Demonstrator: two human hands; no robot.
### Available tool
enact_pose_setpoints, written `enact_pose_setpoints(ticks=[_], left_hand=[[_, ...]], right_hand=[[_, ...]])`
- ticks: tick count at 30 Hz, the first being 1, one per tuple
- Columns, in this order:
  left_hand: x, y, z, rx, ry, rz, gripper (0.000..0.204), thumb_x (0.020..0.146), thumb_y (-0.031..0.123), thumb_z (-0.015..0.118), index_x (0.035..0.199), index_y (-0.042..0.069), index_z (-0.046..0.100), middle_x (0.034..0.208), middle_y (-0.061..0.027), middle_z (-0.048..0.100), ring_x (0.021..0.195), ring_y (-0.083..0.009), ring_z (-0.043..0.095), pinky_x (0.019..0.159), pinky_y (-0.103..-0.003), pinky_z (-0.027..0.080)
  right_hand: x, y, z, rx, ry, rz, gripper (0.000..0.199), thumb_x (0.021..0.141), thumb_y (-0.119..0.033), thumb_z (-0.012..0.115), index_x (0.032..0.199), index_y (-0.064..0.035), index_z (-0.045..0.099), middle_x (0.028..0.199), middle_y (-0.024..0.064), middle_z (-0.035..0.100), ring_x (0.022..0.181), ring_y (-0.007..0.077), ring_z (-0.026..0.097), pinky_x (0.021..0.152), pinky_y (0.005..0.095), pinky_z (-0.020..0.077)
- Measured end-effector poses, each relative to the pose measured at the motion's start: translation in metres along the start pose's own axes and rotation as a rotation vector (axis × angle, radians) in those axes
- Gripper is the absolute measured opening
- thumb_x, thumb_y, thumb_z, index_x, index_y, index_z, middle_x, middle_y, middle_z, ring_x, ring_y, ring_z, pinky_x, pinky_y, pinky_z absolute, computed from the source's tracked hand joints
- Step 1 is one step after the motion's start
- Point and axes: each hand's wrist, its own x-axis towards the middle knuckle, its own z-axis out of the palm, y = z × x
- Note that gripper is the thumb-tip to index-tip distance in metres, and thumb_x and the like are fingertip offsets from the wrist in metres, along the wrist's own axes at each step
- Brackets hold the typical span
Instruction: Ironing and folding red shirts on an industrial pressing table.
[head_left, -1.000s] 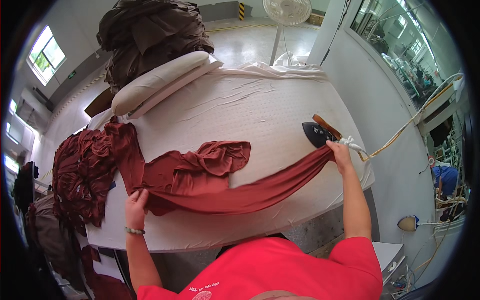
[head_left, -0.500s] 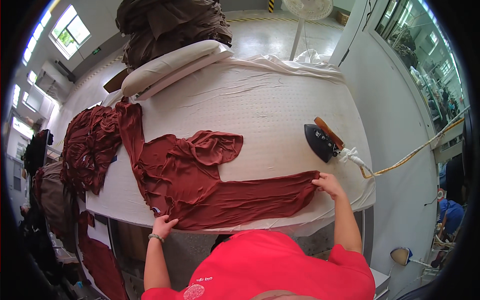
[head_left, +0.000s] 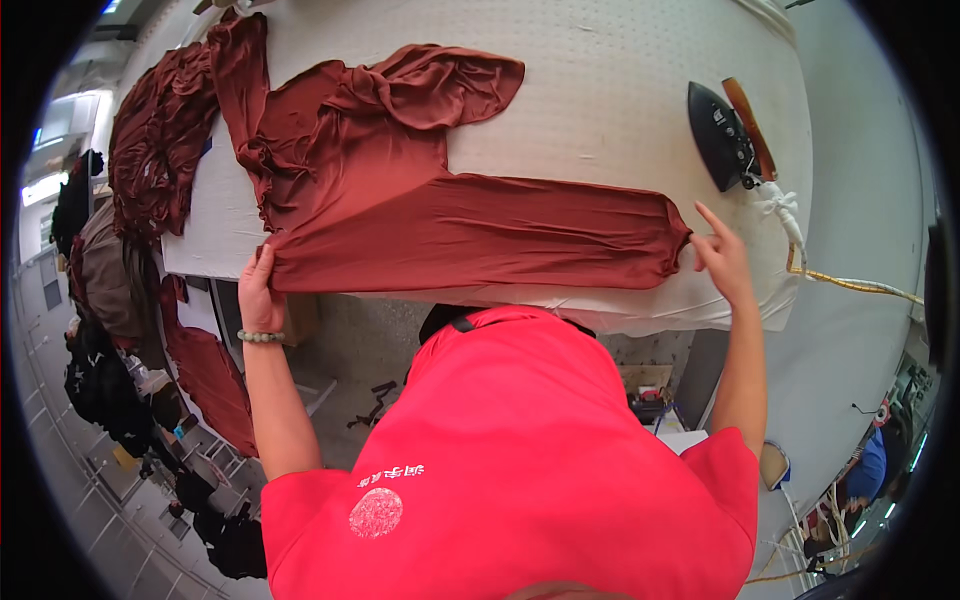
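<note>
A dark red long-sleeved garment (head_left: 400,215) lies on the white padded ironing table, one sleeve stretched along the near edge toward the right. My left hand (head_left: 260,290) pinches the garment's near left corner, thumb uppermost. At the sleeve's gathered cuff, my right hand (head_left: 722,258) is apart from the fabric or barely touching it, its index finger stretched out and the other fingers loosely bent. Beyond that hand an iron (head_left: 720,135) with a brown handle rests on the table. The garment's other sleeve lies crumpled on the far side.
A heap of dark red garments (head_left: 165,140) sits at the table's left end, with brown cloth (head_left: 110,265) hanging beyond it. From the iron a wrapped cord (head_left: 850,284) runs to the right. The white table cover (head_left: 600,105) stretches past the garment toward a grey wall (head_left: 865,200).
My right hand has let go of the cuff and spread its fingers. The sleeve lies flatter and straighter. My view has tilted down, and the left hand still grips the garment's corner.
</note>
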Motion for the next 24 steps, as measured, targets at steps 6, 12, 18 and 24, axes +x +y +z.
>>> enact_pose_setpoints(ticks=[6, 12, 18, 24], left_hand=[[0.056, 0.001, -0.011, -0.138, -0.114, 0.013, 0.025, 0.102, 0.014, 0.054, 0.123, 0.001, 0.064, 0.122, -0.0095, 0.068, 0.110, -0.0196, 0.065, 0.098, -0.034, 0.051], [0.108, 0.013, 0.014, -0.181, -0.257, -0.082, 0.027, 0.103, 0.015, 0.053, 0.126, 0.003, 0.062, 0.127, -0.0083, 0.065, 0.116, -0.0203, 0.063, 0.101, -0.037, 0.049], [0.153, 0.031, 0.036, -0.284, -0.229, -0.196, 0.027, 0.102, 0.016, 0.053, 0.125, 0.006, 0.063, 0.126, -0.0073, 0.066, 0.115, -0.0207, 0.063, 0.101, -0.039, 0.049], [0.199, 0.036, 0.039, -0.292, -0.283, -0.244, 0.026, 0.101, 0.016, 0.054, 0.123, 0.007, 0.064, 0.125, -0.0072, 0.066, 0.115, -0.0202, 0.063, 0.101, -0.040, 0.049]], right_hand=[[-0.018, -0.001, 0.043, -0.068, 0.261, -0.006, 0.041, 0.089, -0.024, 0.074, 0.123, -0.0042, 0.062, 0.081, 0.0048, 0.068, 0.072, 0.0133, 0.060, 0.069, 0.0295, 0.0494], [-0.015, -0.013, 0.083, -0.346, 0.524, 0.336, 0.038, 0.084, -0.032, 0.078, 0.104, -0.0027, 0.065, 0.085, 0.0093, 0.069, 0.076, 0.0204, 0.065, 0.070, 0.0327, 0.0510], [-0.027, -0.015, 0.101, -0.260, 0.410, 0.594, 0.038, 0.084, -0.031, 0.079, 0.101, -0.0012, 0.063, 0.082, 0.0075, 0.068, 0.070, 0.0159, 0.063, 0.068, 0.0305, 0.0516], [-0.032, -0.009, 0.125, -0.136, 0.742, 0.418, 0.039, 0.084, -0.024, 0.080, 0.109, 0.0003, 0.062, 0.095, 0.0072, 0.067, 0.082, 0.0151, 0.063, 0.079, 0.0298, 0.0515]])
